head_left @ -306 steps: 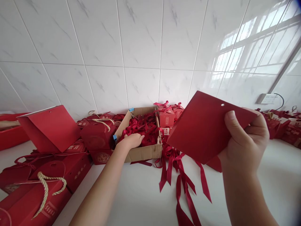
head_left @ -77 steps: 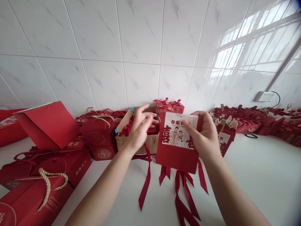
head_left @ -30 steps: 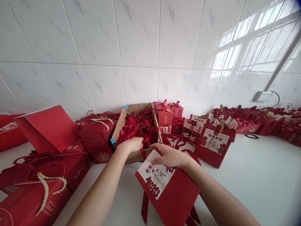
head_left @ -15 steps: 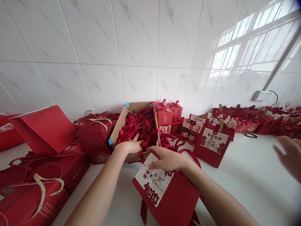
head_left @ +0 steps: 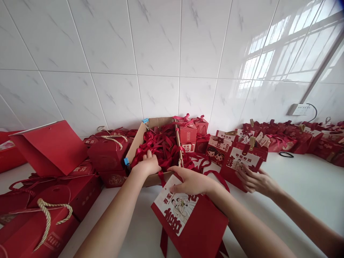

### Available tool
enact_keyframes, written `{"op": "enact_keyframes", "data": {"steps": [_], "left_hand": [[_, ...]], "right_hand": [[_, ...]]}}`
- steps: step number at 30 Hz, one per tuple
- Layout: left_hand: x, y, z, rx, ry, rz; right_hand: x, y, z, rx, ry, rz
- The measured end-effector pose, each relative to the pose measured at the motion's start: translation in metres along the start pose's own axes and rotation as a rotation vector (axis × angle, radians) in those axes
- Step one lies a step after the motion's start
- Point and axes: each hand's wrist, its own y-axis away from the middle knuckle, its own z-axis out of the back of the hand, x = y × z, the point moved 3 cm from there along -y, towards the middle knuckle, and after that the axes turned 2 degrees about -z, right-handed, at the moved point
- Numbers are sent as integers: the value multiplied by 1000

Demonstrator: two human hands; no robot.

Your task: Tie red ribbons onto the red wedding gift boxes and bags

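My left hand [head_left: 146, 165] is in an open cardboard box [head_left: 134, 143], its fingers curled into a tangle of dark red ribbons [head_left: 163, 141]; the fingertips are partly hidden there. My right hand [head_left: 189, 181] grips the top edge of a red gift box [head_left: 202, 224], thumb over its white label with a printed couple and red characters. This gift box is tilted in front of the cardboard box, with ribbon ends hanging below it. Another person's hand [head_left: 255, 179] touches a similar red gift box [head_left: 233, 175] standing on the right.
Red boxes with rope handles [head_left: 59, 222] crowd the left, under a tilted red panel [head_left: 53, 147]. Small ribboned boxes [head_left: 188, 132] stand right of the cardboard box. Many red gift boxes [head_left: 290, 136] line the tiled wall, near a black ring [head_left: 286, 154] and a power strip [head_left: 299, 109].
The other person's hand has come in from the right edge onto the standing gift box, which has shifted slightly left. My left fingers have curled and moved slightly left; my right hand stays put.
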Motion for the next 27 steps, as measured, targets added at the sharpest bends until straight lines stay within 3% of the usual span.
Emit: {"op": "enact_keyframes", "data": {"steps": [8, 15, 23, 27], "left_hand": [[-13, 9, 9, -70, -85, -239], [-8, 8, 6, 67, -29, -258], [-7, 1, 2, -24, -35, -295], [-6, 2, 0, 60, -3, -269]], "right_hand": [[5, 4, 1, 7, -8, -7], [4, 2, 1, 27, -5, -17], [5, 1, 1, 27, -9, -6], [5, 2, 0, 26, -7, -15]]}}
